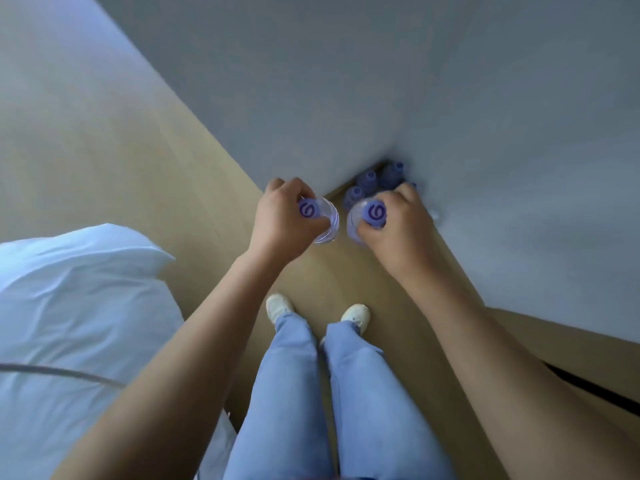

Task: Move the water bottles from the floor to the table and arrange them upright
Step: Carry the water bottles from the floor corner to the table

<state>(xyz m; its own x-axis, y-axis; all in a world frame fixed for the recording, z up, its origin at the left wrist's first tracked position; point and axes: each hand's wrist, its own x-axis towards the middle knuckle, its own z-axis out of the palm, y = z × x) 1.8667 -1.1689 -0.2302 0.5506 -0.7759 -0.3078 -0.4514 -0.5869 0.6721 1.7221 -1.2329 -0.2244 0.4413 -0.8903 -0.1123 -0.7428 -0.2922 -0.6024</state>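
Head view looked straight down at a person standing on a tan wood floor, both bare arms reaching forward. The left hand gripped a clear water bottle near its neck, fingers and thumb curled round the top just below the purple cap, which faced the camera with a swirl logo. The right hand gripped a second clear bottle the same way, fingers wrapped at the neck beside its purple cap. The two held bottles sat just beside each other, close to touching, both seen cap-on, so roughly upright; whether their bases touched the floor could not be told. Beyond the hands, a cluster of more purple-capped bottles stood upright on the floor, tucked into the corner where two pale grey walls met; the right hand partly hid them, so the count was unclear. No table surface could be made out. Lower in frame were light blue trouser legs and two white shoes on the floor. A bed with white bedding filled the left side, with a thin grey cable across it. A dark strip ran along the floor at right.
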